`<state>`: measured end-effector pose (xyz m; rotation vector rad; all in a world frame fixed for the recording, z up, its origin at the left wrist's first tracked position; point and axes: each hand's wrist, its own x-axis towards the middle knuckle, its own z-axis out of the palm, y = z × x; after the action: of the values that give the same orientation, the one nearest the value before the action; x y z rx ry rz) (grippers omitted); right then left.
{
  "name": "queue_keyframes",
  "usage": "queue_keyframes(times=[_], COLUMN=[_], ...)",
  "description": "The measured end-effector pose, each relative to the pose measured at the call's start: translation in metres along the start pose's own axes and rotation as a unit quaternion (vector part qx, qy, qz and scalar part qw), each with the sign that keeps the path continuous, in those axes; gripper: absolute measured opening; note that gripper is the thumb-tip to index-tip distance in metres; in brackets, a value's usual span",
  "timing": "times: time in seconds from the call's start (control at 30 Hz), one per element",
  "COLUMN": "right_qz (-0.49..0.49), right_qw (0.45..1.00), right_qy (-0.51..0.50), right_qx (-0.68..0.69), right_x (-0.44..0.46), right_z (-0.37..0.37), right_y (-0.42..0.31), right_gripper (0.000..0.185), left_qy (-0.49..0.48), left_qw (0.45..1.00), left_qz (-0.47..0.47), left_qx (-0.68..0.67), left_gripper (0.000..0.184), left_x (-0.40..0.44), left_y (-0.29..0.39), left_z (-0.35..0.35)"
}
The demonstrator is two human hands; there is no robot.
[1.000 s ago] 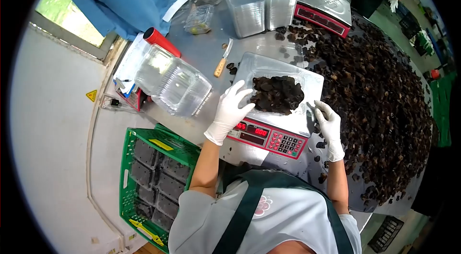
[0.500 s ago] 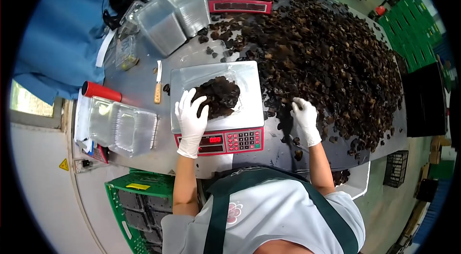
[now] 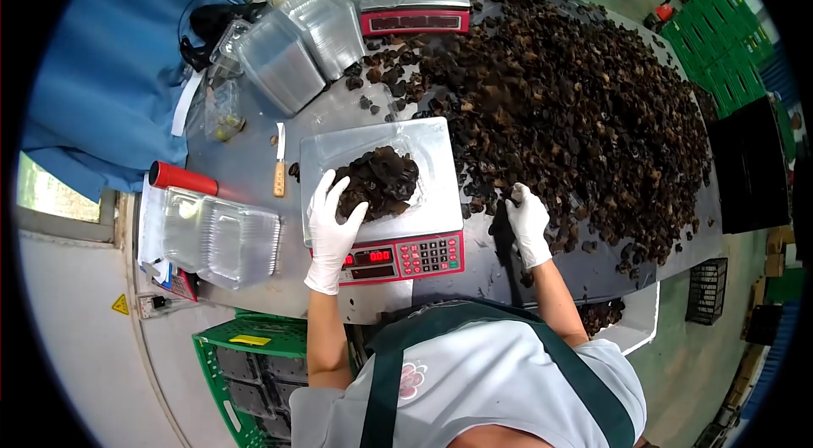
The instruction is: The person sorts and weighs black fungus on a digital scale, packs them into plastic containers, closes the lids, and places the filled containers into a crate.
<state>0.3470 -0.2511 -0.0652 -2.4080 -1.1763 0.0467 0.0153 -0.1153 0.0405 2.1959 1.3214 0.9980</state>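
A digital scale (image 3: 439, 194) with a red front panel carries a clear plastic tray (image 3: 413, 209) heaped with dark wood ear mushrooms (image 3: 381, 181). My left hand (image 3: 333, 224), in a white glove, is at the left side of the heap, thumb and fingers apart, with nothing in its grasp. The scale's red display (image 3: 373, 257) reads 0.00. To the right of the scale, my gloved right hand (image 3: 528, 226) is at the near edge of a large wood ear pile (image 3: 576, 118). Its fingers are bent together; whatever they may hold is hidden.
Stacked clear trays (image 3: 279, 58) stand at the back left, beside a second scale (image 3: 415, 3). A knife (image 3: 279, 164), a red cylinder (image 3: 183, 178) and an open clear container (image 3: 222, 236) lie on the left. Below the table edge are a green crate (image 3: 254, 325) and a white bin (image 3: 635, 325).
My left hand has drawn slightly back from the mushrooms on the tray. The right hand's fingers have closed in more at the pile's edge. The whole view has shifted a little.
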Motion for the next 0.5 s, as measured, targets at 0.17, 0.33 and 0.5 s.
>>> queue_keyframes(times=[0.17,0.33,0.5], right_qz=[-0.014,0.006,-0.161], right_qw=[0.997,0.989,0.919], right_qy=[-0.075,-0.071,-0.078], right_qx=[-0.021,0.134,0.352], right_x=[0.011,0.026,0.028], right_z=[0.013,-0.03,-0.069], right_y=[0.015,-0.03,-0.139], right_gripper=[0.029,0.027,0.028], left_qy=[0.05,0.099,0.106], left_qw=[0.999,0.995,0.992], left_qz=[-0.011,-0.03,-0.065], left_qx=[-0.004,-0.012,-0.019], left_gripper=[0.03,0.028,0.028], left_x=[-0.003,-0.003,-0.002], left_y=[-0.007,-0.014,-0.023], left_z=[-0.002,-0.019,-0.015])
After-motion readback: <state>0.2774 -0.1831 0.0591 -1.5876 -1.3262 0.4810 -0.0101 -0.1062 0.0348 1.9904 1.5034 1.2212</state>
